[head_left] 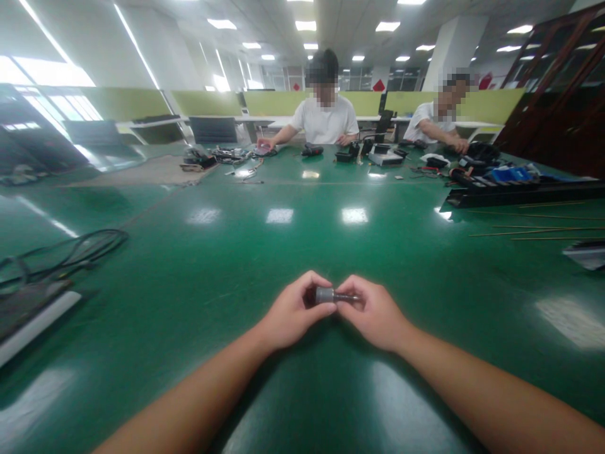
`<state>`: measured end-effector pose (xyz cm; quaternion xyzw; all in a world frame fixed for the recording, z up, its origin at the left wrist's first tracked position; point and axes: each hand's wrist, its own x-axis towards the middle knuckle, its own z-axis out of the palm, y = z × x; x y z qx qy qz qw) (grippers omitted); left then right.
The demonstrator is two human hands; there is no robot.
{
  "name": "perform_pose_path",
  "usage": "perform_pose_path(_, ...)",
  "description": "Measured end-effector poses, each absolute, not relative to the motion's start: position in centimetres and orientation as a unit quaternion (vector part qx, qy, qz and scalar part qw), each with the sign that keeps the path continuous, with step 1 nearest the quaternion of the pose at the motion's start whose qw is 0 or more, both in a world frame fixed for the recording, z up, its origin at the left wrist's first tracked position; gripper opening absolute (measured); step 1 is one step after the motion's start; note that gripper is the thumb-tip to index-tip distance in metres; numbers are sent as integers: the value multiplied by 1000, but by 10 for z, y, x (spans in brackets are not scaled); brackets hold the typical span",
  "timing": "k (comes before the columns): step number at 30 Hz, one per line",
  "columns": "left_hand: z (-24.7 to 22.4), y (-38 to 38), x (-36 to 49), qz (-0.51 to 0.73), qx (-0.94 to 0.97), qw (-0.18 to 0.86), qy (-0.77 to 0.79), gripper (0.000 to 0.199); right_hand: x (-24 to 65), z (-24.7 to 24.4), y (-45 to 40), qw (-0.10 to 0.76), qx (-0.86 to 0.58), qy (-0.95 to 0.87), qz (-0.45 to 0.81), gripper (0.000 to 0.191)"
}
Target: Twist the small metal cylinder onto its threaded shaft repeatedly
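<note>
Above the green table (227,252), near the middle of the view, my two hands hold one small metal part (325,295). It has a thick grey cylinder on the left and a thin dark shaft pointing right. My left hand (295,309) grips the cylinder between thumb and fingers. Around the thin shaft, the thumb and fingers of my right hand (373,309) are closed. The fingertips of both hands nearly meet where cylinder and shaft join. The part lies roughly level.
Black cables (89,249) and a dark object with a pale edge (42,325) lie at the left. Two people (326,120) sit across the table behind tools and parts. Thin rods (543,227) and a long black tray (520,194) are at the right.
</note>
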<state>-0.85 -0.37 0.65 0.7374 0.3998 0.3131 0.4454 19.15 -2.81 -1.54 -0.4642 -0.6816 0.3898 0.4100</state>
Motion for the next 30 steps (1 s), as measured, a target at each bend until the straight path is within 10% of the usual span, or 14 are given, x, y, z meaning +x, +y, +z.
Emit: perform_pose_path(30, 8, -4, -8, 326, 719, 472, 393, 34, 192, -8, -27, 416, -474, -627, 457, 10)
